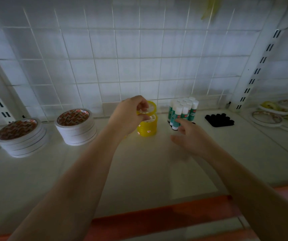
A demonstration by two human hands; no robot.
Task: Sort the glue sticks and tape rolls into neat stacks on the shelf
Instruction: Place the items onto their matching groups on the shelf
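A white shelf (139, 167) runs under a white wire grid back panel (105, 58), dimly lit, with slotted uprights at both sides and an orange edge along the front. Far to the left of the left hand's fingers sit two stacks of white tape rolls: a leaning stack (20, 137) at the far left and a straighter one (76, 126) nearer the hand. The left hand (128, 115) reaches in over the shelf, its fingers (142, 106) curled and pinching a yellow tape roll (148, 108), held tilted just above a stack of yellow tape rolls (147, 127) that stands on the shelf right below the fingers. To the right, the right hand (190, 136) hovers with relaxed, spread fingers (181, 121) holding nothing; the hand is blurred. Just beyond those fingers stands a tight cluster of upright glue sticks (183, 110) with white caps and green labels. Farther right of them lies a group of small black caps or pieces (219, 120), too dark to tell apart. At the far right, past the upright, more flat tape rolls (278, 113) lie on the next shelf section.
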